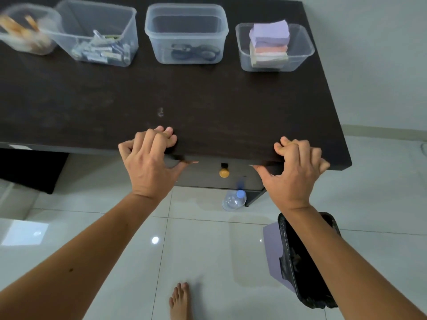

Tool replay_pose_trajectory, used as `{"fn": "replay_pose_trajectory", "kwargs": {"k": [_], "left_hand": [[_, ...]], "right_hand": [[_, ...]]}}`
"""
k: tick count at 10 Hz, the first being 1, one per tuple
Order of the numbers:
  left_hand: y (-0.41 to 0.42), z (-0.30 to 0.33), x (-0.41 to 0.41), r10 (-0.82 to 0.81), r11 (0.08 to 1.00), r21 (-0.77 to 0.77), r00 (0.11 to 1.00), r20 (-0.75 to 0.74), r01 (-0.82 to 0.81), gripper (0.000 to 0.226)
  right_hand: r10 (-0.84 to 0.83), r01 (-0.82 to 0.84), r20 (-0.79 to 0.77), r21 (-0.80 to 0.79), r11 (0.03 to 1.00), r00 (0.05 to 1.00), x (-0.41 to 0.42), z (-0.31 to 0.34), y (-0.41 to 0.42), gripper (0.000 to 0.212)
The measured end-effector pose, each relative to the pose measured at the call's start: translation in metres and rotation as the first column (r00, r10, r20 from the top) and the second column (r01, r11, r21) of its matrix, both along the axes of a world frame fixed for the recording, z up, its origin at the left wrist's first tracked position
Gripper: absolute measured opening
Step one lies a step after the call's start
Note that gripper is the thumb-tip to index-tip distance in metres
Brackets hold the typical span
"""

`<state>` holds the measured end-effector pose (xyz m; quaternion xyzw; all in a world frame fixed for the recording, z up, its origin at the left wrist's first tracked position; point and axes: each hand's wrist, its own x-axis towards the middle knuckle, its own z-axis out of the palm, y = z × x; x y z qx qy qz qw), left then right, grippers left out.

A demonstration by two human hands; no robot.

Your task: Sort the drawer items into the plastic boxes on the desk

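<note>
The dark counter [208, 100] carries four boxes at twelve o'clock; my left hand [150, 160] and right hand [298, 167], fingers curled and holding nothing, rest on its near edge, and leaning could jolt them.

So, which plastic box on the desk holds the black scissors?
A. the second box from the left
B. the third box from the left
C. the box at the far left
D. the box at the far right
B: the black scissors lie on the bottom of the third box from the left; the far-right box holds stacked paper notes.
</note>
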<state>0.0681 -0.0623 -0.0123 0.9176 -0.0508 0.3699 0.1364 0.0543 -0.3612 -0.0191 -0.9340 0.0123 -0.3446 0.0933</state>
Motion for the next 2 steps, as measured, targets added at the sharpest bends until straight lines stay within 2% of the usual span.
{"fn": "replay_pose_trajectory", "kwargs": {"k": [2], "left_hand": [[0.003,0.032,-0.008,-0.063,0.998,0.008,0.958,-0.279,0.068,0.075]], "right_hand": [[0.104,-0.100,-0.195,0.028,0.995,0.975,-0.013,0.038,-0.001,0.061]]}}
